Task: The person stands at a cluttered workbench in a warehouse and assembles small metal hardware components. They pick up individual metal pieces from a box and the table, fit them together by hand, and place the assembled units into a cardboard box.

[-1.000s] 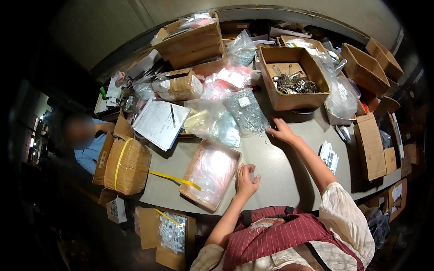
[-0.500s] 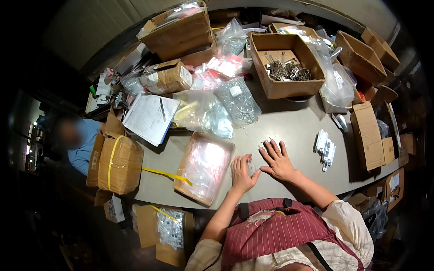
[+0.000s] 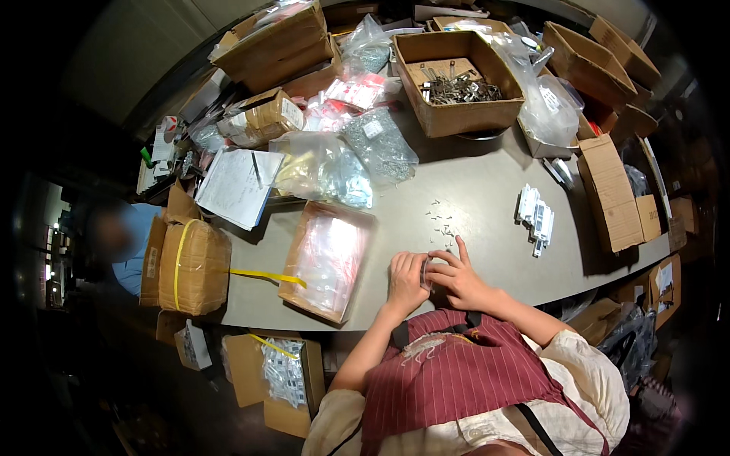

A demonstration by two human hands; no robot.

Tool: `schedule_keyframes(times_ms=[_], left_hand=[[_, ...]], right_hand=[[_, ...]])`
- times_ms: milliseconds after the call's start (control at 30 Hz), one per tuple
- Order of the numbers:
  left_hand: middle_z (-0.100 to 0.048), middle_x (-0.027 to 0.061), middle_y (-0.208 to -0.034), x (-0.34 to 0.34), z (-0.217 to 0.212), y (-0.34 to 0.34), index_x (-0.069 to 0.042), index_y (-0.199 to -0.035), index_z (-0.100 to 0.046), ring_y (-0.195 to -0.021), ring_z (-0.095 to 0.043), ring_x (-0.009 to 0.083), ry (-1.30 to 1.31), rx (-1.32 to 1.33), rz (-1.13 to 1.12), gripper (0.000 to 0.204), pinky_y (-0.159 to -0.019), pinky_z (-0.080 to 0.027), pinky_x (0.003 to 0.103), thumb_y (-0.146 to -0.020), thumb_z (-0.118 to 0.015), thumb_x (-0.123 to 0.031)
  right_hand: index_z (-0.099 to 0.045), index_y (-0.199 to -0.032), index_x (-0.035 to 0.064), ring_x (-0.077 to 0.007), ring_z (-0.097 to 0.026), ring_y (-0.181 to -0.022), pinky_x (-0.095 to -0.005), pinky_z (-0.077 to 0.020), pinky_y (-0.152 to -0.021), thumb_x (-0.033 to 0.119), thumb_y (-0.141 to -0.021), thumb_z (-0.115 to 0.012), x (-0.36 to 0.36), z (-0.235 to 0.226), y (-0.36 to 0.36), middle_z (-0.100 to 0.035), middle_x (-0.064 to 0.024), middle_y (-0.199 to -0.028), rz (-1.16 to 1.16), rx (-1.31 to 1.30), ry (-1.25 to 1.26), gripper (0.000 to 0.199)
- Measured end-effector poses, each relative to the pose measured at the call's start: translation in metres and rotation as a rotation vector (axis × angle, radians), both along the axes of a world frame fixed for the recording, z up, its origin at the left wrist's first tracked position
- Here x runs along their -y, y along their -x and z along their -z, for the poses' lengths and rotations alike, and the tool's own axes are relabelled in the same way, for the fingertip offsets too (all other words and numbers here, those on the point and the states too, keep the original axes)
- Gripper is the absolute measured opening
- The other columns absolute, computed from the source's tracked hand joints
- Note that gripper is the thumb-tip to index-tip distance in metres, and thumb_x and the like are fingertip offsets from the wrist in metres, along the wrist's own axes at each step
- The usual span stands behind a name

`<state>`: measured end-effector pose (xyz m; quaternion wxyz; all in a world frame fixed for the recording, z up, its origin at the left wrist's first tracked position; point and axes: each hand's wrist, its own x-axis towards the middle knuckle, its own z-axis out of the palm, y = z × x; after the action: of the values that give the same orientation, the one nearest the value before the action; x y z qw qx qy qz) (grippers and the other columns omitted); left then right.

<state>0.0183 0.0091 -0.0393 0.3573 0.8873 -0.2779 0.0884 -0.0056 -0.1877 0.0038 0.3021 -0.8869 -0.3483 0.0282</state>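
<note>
Close to my body at the table's near edge, my left hand is closed on a small clear plastic bag, which is mostly hidden by the fingers. My right hand meets it from the other side, its fingertips pinched at the bag while one finger points away. Just beyond my hands, several small screws lie scattered on the grey table. To the left is a shallow cardboard box holding clear bags with red edges. White bracket-like parts lie in a pile to the right.
A deep cardboard box of metal parts stands at the back. Bags of hardware, a clipboard with papers and a taped carton crowd the left. An upright carton stands right. A person in blue is far left.
My right hand has drawn back from the screws toward my body and come to the bag at my left hand, uncovering the screws. The whole view has shifted slightly.
</note>
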Motion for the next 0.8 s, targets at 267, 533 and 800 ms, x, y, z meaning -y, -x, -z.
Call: schedule_keyframes(times_ms=[267, 533, 800], left_hand=[[-0.062, 0.0103, -0.095, -0.004, -0.003, 0.009, -0.005, -0.104, -0.058, -0.096, -0.058, 0.0327, -0.075, 0.057, 0.042, 0.038, -0.094, -0.041, 0.045, -0.068, -0.068, 0.0], [-0.062, 0.0057, -0.09, 0.001, 0.001, 0.017, -0.009, -0.103, -0.059, -0.093, -0.058, 0.0294, 0.095, -0.129, -0.167, 0.033, -0.088, -0.041, 0.043, -0.074, -0.072, -0.002], [-0.061, 0.0048, -0.089, -0.001, -0.002, 0.018, -0.011, -0.104, -0.059, -0.092, -0.058, 0.0291, 0.118, -0.14, -0.177, 0.033, -0.088, -0.041, 0.042, -0.074, -0.072, -0.002]], right_hand=[[-0.073, -0.108, 0.0128, -0.0327, -0.051, -0.131, -0.0711, -0.0093, -0.117, 0.007, -0.069, -0.061, -0.001, 0.007, -0.004, -0.064, -0.0128, -0.124, -0.021, -0.037, -0.174, 0.041], [-0.071, -0.094, 0.003, -0.036, -0.063, -0.093, -0.0443, -0.0519, -0.082, -0.003, -0.075, -0.059, 0.045, 0.021, -0.056, -0.066, -0.0153, -0.094, 0.509, -0.043, -0.177, 0.023], [-0.072, -0.1, 0.0038, -0.0337, -0.064, -0.09, -0.0406, -0.053, -0.079, -0.005, -0.076, -0.056, 0.042, 0.037, -0.061, -0.065, -0.0152, -0.096, 0.441, -0.012, -0.076, 0.029]])
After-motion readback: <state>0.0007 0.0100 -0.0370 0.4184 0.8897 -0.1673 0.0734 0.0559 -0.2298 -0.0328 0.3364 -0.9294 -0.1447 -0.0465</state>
